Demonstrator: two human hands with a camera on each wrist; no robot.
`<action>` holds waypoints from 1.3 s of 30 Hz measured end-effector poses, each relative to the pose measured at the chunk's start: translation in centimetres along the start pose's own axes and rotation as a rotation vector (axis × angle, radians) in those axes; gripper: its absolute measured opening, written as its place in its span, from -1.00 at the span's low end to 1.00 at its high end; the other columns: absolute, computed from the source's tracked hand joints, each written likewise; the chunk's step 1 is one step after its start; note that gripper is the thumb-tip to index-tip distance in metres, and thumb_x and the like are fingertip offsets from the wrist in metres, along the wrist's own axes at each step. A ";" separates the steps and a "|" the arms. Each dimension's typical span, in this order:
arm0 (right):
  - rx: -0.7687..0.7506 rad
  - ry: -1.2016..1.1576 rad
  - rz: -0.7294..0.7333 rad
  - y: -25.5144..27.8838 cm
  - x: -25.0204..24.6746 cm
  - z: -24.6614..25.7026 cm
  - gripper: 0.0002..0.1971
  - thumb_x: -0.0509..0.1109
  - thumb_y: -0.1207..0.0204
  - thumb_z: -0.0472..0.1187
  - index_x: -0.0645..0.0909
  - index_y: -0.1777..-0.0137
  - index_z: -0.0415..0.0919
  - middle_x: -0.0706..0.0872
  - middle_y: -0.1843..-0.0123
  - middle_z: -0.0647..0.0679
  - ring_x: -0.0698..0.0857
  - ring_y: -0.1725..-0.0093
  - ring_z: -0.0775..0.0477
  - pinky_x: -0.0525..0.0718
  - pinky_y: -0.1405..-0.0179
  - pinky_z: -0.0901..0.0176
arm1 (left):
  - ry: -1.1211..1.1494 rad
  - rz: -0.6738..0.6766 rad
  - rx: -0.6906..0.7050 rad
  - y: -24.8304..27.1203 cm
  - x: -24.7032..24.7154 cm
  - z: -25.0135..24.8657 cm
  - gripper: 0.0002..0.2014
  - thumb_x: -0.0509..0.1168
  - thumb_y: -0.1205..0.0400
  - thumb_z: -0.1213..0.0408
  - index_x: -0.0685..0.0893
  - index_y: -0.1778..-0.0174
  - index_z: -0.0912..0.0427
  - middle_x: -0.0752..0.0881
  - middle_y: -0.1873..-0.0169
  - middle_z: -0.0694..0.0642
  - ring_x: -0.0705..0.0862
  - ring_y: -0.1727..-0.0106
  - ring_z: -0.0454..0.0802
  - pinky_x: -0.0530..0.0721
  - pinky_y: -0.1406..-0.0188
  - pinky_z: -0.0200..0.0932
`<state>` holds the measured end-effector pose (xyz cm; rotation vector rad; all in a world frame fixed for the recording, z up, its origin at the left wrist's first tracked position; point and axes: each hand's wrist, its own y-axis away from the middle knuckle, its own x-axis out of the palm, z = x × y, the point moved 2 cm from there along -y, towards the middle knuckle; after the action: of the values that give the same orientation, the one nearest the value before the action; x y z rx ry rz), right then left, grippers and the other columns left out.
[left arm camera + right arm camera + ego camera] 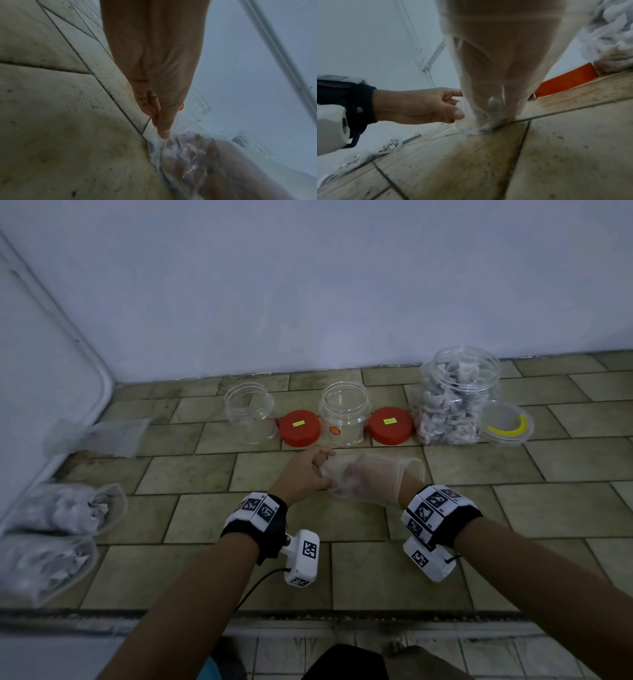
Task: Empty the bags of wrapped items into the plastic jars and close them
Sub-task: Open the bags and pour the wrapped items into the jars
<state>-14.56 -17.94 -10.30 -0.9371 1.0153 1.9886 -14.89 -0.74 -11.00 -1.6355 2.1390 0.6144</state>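
On the tiled floor (376, 570) before two empty clear plastic jars (344, 414), the bare left hand (303, 474) pinches the thin clear glove (373, 479) at the right hand's (496, 75) fingertips; tugging could tear it, while full bags (68, 508) wait at the floor's left edge.

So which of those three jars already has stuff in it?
The tall jar on the right, packed with wrapped items; the two shorter jars are empty.

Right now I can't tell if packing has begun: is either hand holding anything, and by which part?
The left hand pinches the fingertip end of the clear plastic glove worn on the right hand. No bag or jar is held.
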 end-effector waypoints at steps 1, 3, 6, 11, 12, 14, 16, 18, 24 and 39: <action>0.015 0.007 0.016 0.0 0.0 0.2 -0.67 0.29 -0.62 -0.20 0.55 -0.35 -0.27 0.62 -0.29 -0.24 0.60 -0.27 -0.20 0.45 -0.03 0.46 | -0.004 0.002 0.012 0.0 0.0 0.1 -0.43 0.56 -0.35 0.44 0.60 -0.28 0.08 0.58 0.13 0.03 0.57 0.26 -0.09 0.58 0.27 -0.35; 0.009 0.007 0.071 -0.1 0.2 0.3 -0.68 0.21 -0.67 -0.26 0.52 -0.35 -0.38 0.59 -0.31 -0.32 0.59 -0.27 -0.23 0.41 0.17 0.65 | -0.014 0.010 0.022 0.0 0.1 0.2 -0.43 0.55 -0.36 0.42 0.60 -0.29 0.07 0.58 0.08 0.05 0.56 0.24 -0.12 0.59 0.25 -0.35; -0.010 -0.071 0.055 0.4 -0.3 0.6 -0.69 0.24 -0.64 -0.30 0.55 -0.33 -0.40 0.61 -0.30 -0.33 0.58 -0.30 -0.28 0.50 -0.09 0.37 | -0.032 0.028 0.021 0.0 0.0 0.2 -0.45 0.53 -0.38 0.47 0.60 -0.29 0.12 0.59 0.06 -0.01 0.55 0.23 -0.23 0.56 0.24 -0.46; -0.019 -0.266 -0.055 2.0 -1.8 -0.8 -0.67 0.37 -0.56 -0.23 0.60 -0.31 -0.25 0.65 -0.27 -0.13 0.60 -0.27 -0.12 0.45 -0.06 0.41 | -0.028 0.032 -0.020 0.3 -0.8 1.1 -0.49 0.49 -0.43 0.46 0.59 -0.31 0.16 0.64 0.13 -0.11 0.61 0.18 -0.23 0.55 0.30 -0.56; -0.029 -0.323 -0.101 2.2 -2.2 -1.2 -0.67 0.40 -0.54 -0.22 0.62 -0.29 -0.25 0.67 -0.20 -0.09 0.62 -0.19 -0.06 0.49 -0.03 0.45 | -0.007 0.024 -0.034 0.4 -0.9 1.2 -0.50 0.48 -0.44 0.46 0.59 -0.30 0.17 0.65 0.13 -0.10 0.62 0.16 -0.18 0.56 0.31 -0.55; -0.044 -0.368 -0.177 2.6 -3.2 -1.5 -0.71 0.43 -0.51 -0.20 0.67 -0.21 -0.23 0.69 -0.07 -0.02 0.62 -0.03 0.08 0.58 -0.06 0.37 | -0.002 0.011 -0.061 0.5 -1.2 1.2 -0.52 0.47 -0.47 0.45 0.59 -0.31 0.17 0.67 0.07 -0.04 0.63 0.08 -0.09 0.56 0.23 -0.47; -0.023 -0.303 -0.207 2.9 -4.0 -1.6 -0.77 0.41 -0.53 -0.19 0.69 -0.16 -0.19 0.68 0.01 0.04 0.61 0.04 0.12 0.58 -0.03 0.28 | -0.063 0.015 -0.081 0.6 -1.3 1.0 -0.46 0.49 -0.46 0.40 0.54 -0.36 0.15 0.66 -0.13 0.08 0.61 -0.04 -0.06 0.56 0.02 -0.29; -0.051 -0.261 -0.216 2.9 -4.6 -1.5 -0.80 0.43 -0.51 -0.18 0.72 -0.10 -0.17 0.70 0.04 0.01 0.65 0.06 0.04 0.61 -0.01 0.16 | -0.123 0.051 -0.050 0.5 -1.3 0.8 -0.25 0.58 -0.38 0.29 0.42 -0.49 0.08 0.49 -0.37 0.11 0.50 -0.27 -0.04 0.52 -0.24 -0.14; -0.080 -0.331 -0.144 3.0 -5.2 -1.4 -0.72 0.46 -0.49 -0.18 0.70 -0.19 -0.17 0.74 -0.17 -0.11 0.71 -0.09 -0.04 0.68 -0.13 0.10 | -0.304 0.147 0.157 -0.3 -0.1 -2.7 -0.21 0.55 -0.44 0.19 0.35 -0.56 0.12 0.47 -0.40 0.00 0.46 -0.37 -0.08 0.46 -0.34 -0.16; 0.058 -0.300 -1.051 6.1 -17.5 -10.4 -0.88 0.34 -0.49 -0.27 0.60 -0.01 -0.24 0.73 0.08 -0.10 0.66 0.14 -0.02 0.49 0.16 0.28 | -0.518 0.141 0.098 -2.3 0.1 -2.6 -0.82 0.25 -0.69 0.30 0.65 0.15 0.33 0.68 0.24 0.12 0.65 0.15 0.06 0.54 0.18 -0.31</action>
<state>-8.11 -34.02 1.92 -0.8432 0.2733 1.1384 -12.80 -2.80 -9.19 -1.1237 1.8689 0.8527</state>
